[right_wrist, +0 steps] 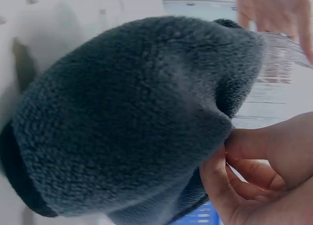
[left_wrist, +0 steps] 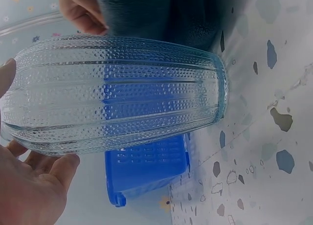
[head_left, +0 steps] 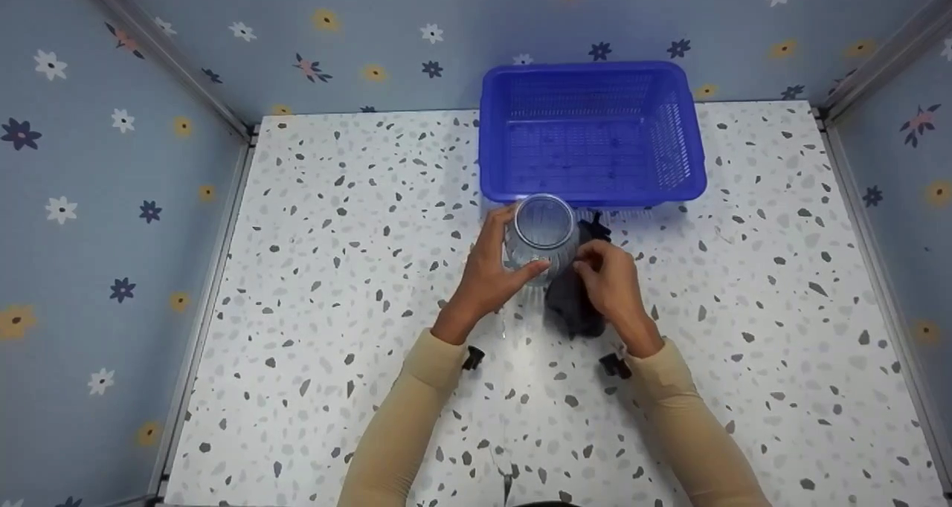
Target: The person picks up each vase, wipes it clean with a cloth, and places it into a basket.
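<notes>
Speckled white worktop (head_left: pixel 335 269) — left hand (head_left: pixel 487 273) curled round clear ribbed-glass jar (left_wrist: pixel 127 93): likely rigid, breakable, slick; grip the belly. Right hand (head_left: pixel 613 278) pinches dark-grey fleecy cloth (right_wrist: pixel 122 107) — probably soft, light.

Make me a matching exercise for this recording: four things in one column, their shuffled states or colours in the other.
1. ribbed glass jar
2. fleecy dark cloth
3. blue plastic basket
4. tabletop

A. pinched by the right hand
B. white with grey flecks
C. held by the left hand
D. perforated, upright at the back

Pairs: 1-C; 2-A; 3-D; 4-B
</notes>
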Action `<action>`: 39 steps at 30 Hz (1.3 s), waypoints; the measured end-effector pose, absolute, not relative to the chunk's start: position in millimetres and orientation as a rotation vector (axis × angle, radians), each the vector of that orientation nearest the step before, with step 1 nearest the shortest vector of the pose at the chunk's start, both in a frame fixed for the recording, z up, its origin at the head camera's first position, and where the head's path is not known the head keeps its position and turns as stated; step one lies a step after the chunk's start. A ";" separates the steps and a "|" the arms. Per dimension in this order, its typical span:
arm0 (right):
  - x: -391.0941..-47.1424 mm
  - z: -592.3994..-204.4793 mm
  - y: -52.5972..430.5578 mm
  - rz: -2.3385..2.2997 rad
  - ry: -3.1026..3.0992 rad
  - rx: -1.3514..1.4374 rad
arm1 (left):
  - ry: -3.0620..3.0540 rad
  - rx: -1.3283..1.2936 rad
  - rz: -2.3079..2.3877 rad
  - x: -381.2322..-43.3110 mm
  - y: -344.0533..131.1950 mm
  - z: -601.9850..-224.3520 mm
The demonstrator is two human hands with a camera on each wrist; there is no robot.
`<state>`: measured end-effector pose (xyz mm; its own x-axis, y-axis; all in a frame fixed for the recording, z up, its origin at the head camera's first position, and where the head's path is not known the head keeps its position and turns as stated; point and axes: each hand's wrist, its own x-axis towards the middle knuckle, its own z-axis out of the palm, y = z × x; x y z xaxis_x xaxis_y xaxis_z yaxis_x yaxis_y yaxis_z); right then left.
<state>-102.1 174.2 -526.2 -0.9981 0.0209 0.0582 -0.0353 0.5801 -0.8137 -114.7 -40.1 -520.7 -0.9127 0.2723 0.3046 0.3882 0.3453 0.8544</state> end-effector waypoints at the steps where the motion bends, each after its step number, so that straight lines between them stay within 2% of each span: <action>1: -101.7 -522.1 174.7 1.421 -2.723 0.016 | -2.486 -0.613 -1.632 -114.5 -40.2 -520.5; 13: -96.7 -477.8 175.6 1.452 -2.618 0.046 | -2.449 -0.617 -1.657 -116.1 -39.5 -521.8; 20: -96.5 -457.9 166.3 1.391 -2.523 0.153 | -2.445 -0.617 -1.651 -116.6 -39.4 -522.2; 39: -93.0 -465.2 166.2 1.320 -2.531 0.142 | -2.476 -0.609 -1.633 -114.2 -39.3 -521.3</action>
<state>-93.0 166.2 -465.2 -0.9553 0.0425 0.2926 -0.2156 0.5771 -0.7877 -114.2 -39.3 -521.3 -0.9129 0.2665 0.3092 0.3892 0.3395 0.8563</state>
